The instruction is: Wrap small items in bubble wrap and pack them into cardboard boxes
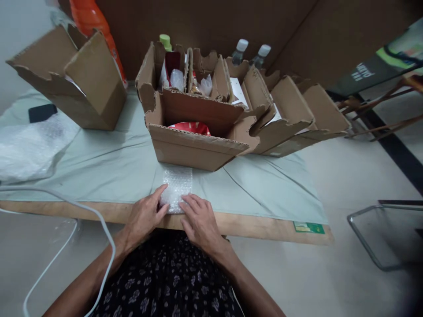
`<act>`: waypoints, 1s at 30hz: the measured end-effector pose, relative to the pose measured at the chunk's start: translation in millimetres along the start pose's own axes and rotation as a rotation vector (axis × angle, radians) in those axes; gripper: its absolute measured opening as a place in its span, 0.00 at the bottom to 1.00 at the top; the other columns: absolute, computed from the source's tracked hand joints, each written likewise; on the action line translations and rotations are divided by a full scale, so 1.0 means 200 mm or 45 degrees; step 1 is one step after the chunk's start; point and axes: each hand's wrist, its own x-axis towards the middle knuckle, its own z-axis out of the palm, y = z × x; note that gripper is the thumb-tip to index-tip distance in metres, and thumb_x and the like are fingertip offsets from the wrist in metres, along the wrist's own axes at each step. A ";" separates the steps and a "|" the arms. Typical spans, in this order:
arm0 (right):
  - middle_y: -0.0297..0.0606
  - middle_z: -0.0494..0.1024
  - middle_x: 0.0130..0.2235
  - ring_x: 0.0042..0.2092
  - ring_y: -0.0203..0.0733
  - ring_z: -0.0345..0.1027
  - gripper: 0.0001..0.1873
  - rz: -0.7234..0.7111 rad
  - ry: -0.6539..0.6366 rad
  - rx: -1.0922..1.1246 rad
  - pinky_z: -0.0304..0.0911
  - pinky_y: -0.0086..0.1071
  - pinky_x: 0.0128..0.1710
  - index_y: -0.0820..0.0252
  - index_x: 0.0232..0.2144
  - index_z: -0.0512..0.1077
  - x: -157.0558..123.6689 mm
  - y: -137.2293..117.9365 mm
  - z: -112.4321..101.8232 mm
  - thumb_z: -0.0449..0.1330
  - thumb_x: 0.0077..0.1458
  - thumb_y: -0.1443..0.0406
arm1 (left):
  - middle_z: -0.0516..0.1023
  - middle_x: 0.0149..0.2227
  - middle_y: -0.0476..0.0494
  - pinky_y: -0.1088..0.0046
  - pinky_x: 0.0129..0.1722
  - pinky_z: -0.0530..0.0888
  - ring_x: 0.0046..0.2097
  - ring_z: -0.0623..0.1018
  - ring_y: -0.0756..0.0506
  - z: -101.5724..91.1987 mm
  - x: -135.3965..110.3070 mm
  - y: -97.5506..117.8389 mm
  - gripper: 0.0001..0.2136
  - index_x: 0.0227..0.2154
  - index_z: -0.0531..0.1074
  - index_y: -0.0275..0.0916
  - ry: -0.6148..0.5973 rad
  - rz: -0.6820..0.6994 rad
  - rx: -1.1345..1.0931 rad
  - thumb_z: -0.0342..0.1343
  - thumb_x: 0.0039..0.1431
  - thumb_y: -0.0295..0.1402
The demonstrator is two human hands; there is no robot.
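Note:
A small clear bubble wrap sheet or pouch [176, 182] lies flat at the front edge of the cloth-covered table. At its left edge is my left hand [145, 213], thumb and forefinger apart and touching the plastic. My right hand [200, 218] rests over its lower right corner with the fingers stretched out. Whether anything is inside the bubble wrap, I cannot tell. Just behind it stands an open cardboard box [194, 152] with a red packet [193, 127] inside.
More open cardboard boxes [287, 101] stand behind, some holding packets. Another box [99, 88] stands left, beside an orange bottle [90, 20]. Bubble wrap [29, 145] and a dark flat object [42, 113] lie at left. A white cable [102, 220] hangs over my left forearm.

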 end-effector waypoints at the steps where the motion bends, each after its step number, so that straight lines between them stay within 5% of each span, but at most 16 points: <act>1: 0.47 0.74 0.62 0.64 0.57 0.63 0.23 -0.005 -0.007 -0.044 0.65 0.53 0.56 0.59 0.57 0.71 0.00 0.01 0.03 0.59 0.59 0.72 | 0.75 0.28 0.53 0.72 0.31 0.72 0.25 0.72 0.49 0.01 -0.01 -0.01 0.24 0.62 0.67 0.39 0.034 0.022 0.018 0.56 0.63 0.35; 6: 0.44 0.78 0.57 0.61 0.53 0.66 0.14 -0.011 0.162 -0.091 0.63 0.47 0.53 0.58 0.52 0.74 0.01 0.04 0.10 0.56 0.66 0.71 | 0.77 0.41 0.42 0.65 0.43 0.78 0.40 0.78 0.44 -0.06 -0.06 -0.01 0.23 0.62 0.66 0.39 0.333 0.230 0.054 0.59 0.65 0.37; 10: 0.43 0.83 0.49 0.57 0.53 0.69 0.13 0.006 0.227 -0.022 0.62 0.48 0.53 0.57 0.49 0.76 0.03 0.03 0.08 0.55 0.67 0.71 | 0.78 0.52 0.37 0.55 0.55 0.74 0.55 0.76 0.38 -0.11 -0.09 0.02 0.18 0.56 0.72 0.42 0.282 0.495 0.094 0.60 0.64 0.31; 15: 0.41 0.83 0.43 0.46 0.48 0.73 0.13 0.076 0.157 0.186 0.64 0.45 0.49 0.54 0.50 0.77 0.04 0.06 0.04 0.54 0.69 0.67 | 0.83 0.39 0.44 0.63 0.45 0.75 0.42 0.81 0.44 -0.06 -0.07 0.03 0.10 0.47 0.76 0.40 0.209 0.443 -0.076 0.54 0.67 0.26; 22: 0.45 0.80 0.50 0.52 0.50 0.71 0.16 0.041 0.562 0.066 0.64 0.45 0.51 0.55 0.54 0.72 -0.01 0.08 0.00 0.59 0.65 0.68 | 0.85 0.40 0.39 0.63 0.42 0.77 0.40 0.82 0.42 0.00 0.02 0.00 0.10 0.45 0.78 0.37 0.246 0.261 -0.097 0.54 0.67 0.32; 30: 0.43 0.81 0.53 0.60 0.53 0.67 0.15 -0.046 0.107 -0.069 0.59 0.51 0.58 0.55 0.53 0.75 0.09 0.10 0.03 0.58 0.66 0.69 | 0.81 0.32 0.45 0.69 0.37 0.76 0.31 0.78 0.47 0.02 0.07 0.04 0.12 0.46 0.78 0.38 0.277 0.086 -0.099 0.56 0.64 0.37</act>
